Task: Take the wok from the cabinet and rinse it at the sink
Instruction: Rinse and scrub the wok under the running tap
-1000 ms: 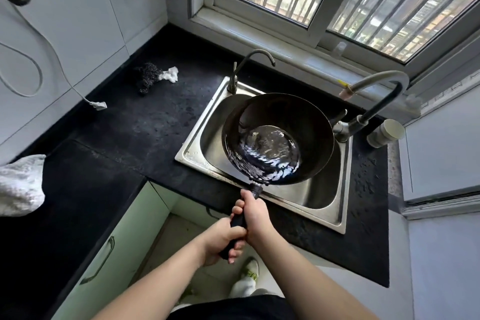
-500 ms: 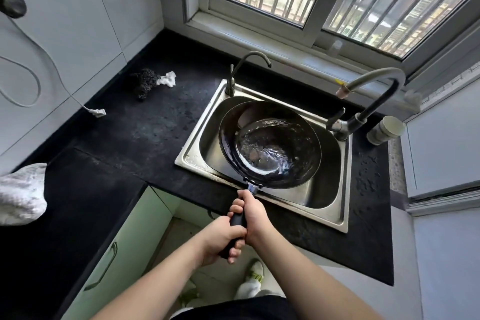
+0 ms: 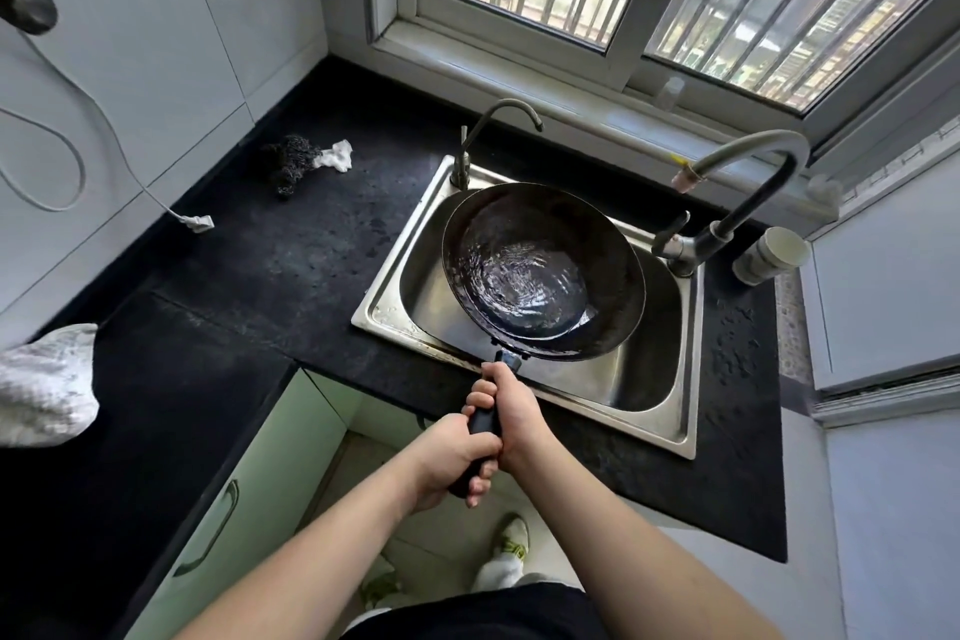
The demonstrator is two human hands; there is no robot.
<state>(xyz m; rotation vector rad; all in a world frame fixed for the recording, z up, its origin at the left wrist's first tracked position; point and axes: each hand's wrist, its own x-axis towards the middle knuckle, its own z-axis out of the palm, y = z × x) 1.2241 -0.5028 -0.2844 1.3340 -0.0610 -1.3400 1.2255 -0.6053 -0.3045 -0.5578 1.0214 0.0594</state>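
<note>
A dark round wok (image 3: pixel 543 270) hangs over the steel sink (image 3: pixel 644 400), with rippling water pooled in its bowl. Its black handle points toward me. My right hand (image 3: pixel 511 408) grips the handle close to the wok. My left hand (image 3: pixel 449 463) grips the handle's lower end, just behind the right hand. The tall grey faucet (image 3: pixel 737 203) arches at the sink's right side, its spout end hidden from here; no water stream is visible.
A smaller tap (image 3: pixel 491 130) stands at the sink's back left. A steel scrubber and white rag (image 3: pixel 304 161) lie on the black counter (image 3: pixel 270 276). A white cloth (image 3: pixel 44 382) sits at far left. A cabinet door (image 3: pixel 249 504) stands below.
The wok has tilted and shifted a little left over the sink, and the water in it has swirled from the near side to the middle. Both hands have kept their grip.
</note>
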